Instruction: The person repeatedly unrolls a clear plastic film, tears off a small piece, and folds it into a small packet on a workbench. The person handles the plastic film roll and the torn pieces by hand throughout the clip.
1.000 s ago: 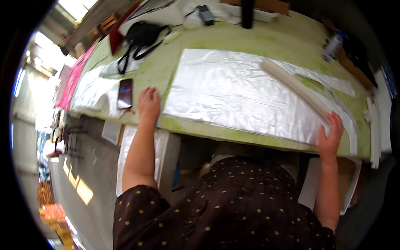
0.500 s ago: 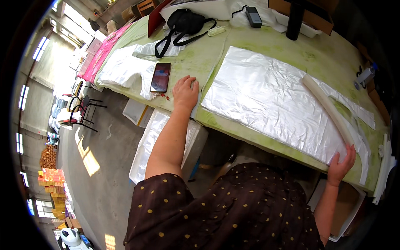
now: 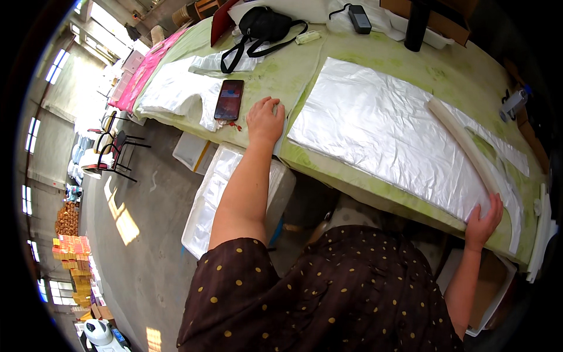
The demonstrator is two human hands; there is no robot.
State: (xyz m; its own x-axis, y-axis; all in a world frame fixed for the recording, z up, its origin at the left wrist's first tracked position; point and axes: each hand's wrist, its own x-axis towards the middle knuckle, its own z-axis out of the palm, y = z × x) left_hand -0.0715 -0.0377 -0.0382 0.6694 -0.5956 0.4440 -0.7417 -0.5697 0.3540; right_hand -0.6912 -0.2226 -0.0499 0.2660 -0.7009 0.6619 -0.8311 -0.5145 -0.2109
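Note:
A stack of thin silvery-white plastic sheets or bags point(image 3: 375, 129) lies flat on the green-covered table point(image 3: 346, 47). Across its right part rests a long pale bar point(image 3: 460, 141), slightly bent in this view. At the bar's near end, my right hand point(image 3: 485, 220) lies on the stack's corner, thumb and fingers apart. Whether its fingers touch the bar is hard to make out. My left hand point(image 3: 265, 120) rests on the table left of the stack, fingers loosely bent and nothing in them. Just beyond it to the left is a dark phone point(image 3: 229, 100).
More white plastic point(image 3: 176, 88) lies left of the phone. Along the back are a black bag point(image 3: 264, 26), a grey handheld device point(image 3: 359, 19), a black cylinder point(image 3: 416, 26) and a cardboard box point(image 3: 460, 17). Below the table edge stands a bin with clear plastic point(image 3: 202, 226).
The table and things on it sit slightly higher in the picture. Both hands keep their places, the right still at the bar's near end.

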